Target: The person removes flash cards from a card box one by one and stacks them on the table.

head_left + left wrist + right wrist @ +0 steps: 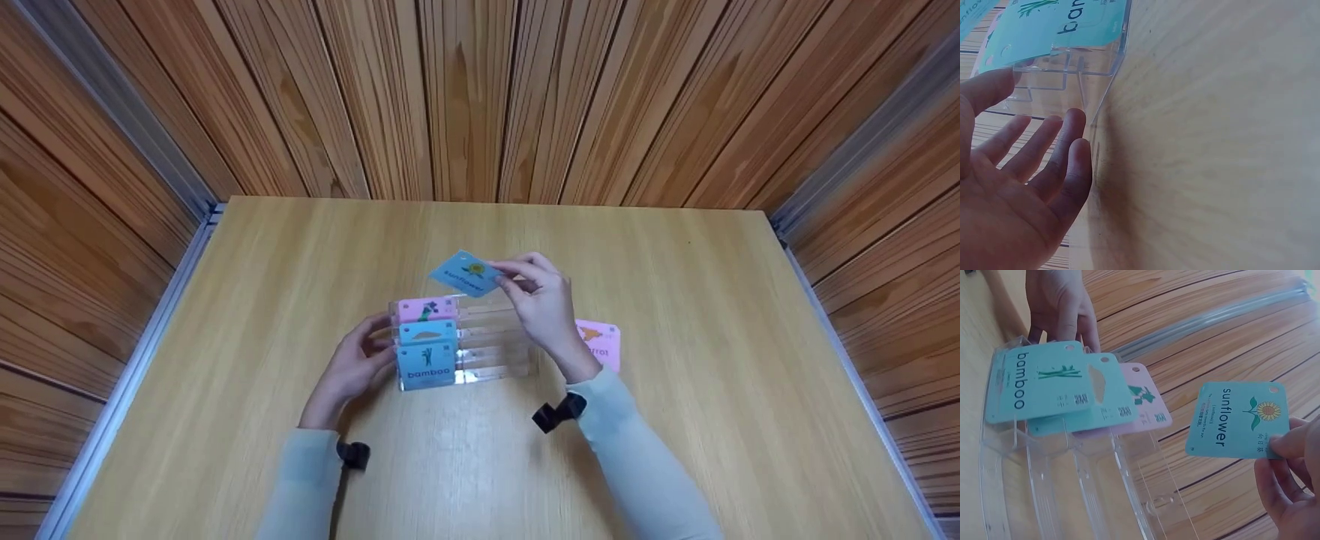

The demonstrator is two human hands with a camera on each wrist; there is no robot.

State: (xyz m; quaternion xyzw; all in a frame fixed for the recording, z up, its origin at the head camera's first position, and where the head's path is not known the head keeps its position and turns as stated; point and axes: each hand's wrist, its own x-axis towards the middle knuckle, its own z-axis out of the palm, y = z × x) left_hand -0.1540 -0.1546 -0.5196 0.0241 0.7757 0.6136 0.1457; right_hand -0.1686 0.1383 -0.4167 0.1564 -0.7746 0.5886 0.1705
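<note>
My right hand (544,300) pinches a blue sunflower card (1238,419) by one corner, thumb against fingers. The card is held in the air above the back of a clear tiered card rack (495,360). In the rack's left part stand a blue bamboo card (426,366) in front, another blue card (427,331) behind it and a pink card (426,309) at the back. Beside the rack's left end is my left hand (358,361), its thumb at the rack's edge and its fingers loosely bent in the left wrist view.
A pink card (600,345), partly hidden by my right wrist, lies on the wooden table (720,420) to the right of the rack. Wood-panelled walls (465,105) rise behind the table and at both sides. Each wrist wears a small black camera.
</note>
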